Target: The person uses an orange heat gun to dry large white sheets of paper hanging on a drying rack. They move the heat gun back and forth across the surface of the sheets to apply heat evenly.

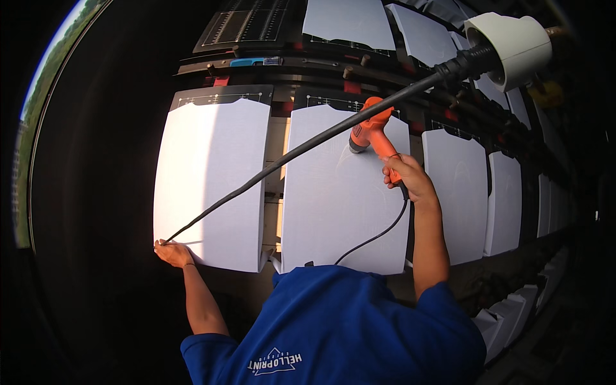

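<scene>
My right hand (414, 179) is wrapped round the handle of an orange heat gun (374, 131). Its dark nozzle points down at a white cloth panel (340, 212) stretched over a flat black board. A thin cable leaves the gun's handle and curves down toward my body. Out at the left, my left hand (173, 255) is closed on the lower end of a black power cord (285, 160), beside the lower left corner of another white cloth panel (218, 173). From there the cord rises diagonally across the view to a white socket housing (513, 51) at the upper right.
More cloth-covered boards (454, 192) continue to the right, with another row at the back. A bare black board (247, 25) with ruler-like markings lies at the far left. A blue-handled tool (255, 62) rests on the rail between rows. White cloths (513, 314) hang at the lower right.
</scene>
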The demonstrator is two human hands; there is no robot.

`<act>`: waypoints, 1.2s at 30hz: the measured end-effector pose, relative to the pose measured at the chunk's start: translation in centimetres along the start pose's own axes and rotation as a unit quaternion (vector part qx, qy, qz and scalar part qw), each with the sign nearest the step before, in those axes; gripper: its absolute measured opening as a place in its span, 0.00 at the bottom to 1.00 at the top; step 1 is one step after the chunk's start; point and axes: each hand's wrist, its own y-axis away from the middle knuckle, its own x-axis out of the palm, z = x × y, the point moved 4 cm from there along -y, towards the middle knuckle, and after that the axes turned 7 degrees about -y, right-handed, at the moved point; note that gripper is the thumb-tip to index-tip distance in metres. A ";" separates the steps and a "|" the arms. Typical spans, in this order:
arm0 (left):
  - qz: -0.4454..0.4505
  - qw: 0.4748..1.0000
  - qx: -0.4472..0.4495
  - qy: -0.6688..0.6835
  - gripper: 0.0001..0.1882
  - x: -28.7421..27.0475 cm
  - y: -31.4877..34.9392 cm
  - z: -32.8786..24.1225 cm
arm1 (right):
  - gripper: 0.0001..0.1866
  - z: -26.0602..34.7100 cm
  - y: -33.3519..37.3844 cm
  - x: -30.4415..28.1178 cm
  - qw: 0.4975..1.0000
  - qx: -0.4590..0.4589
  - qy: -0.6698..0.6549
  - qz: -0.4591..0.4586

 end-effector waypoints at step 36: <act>0.006 1.000 -0.005 0.000 0.11 0.6 -0.1 0.3 | 0.19 -1.3 -0.1 -0.2 0.997 -0.048 -0.009 -0.061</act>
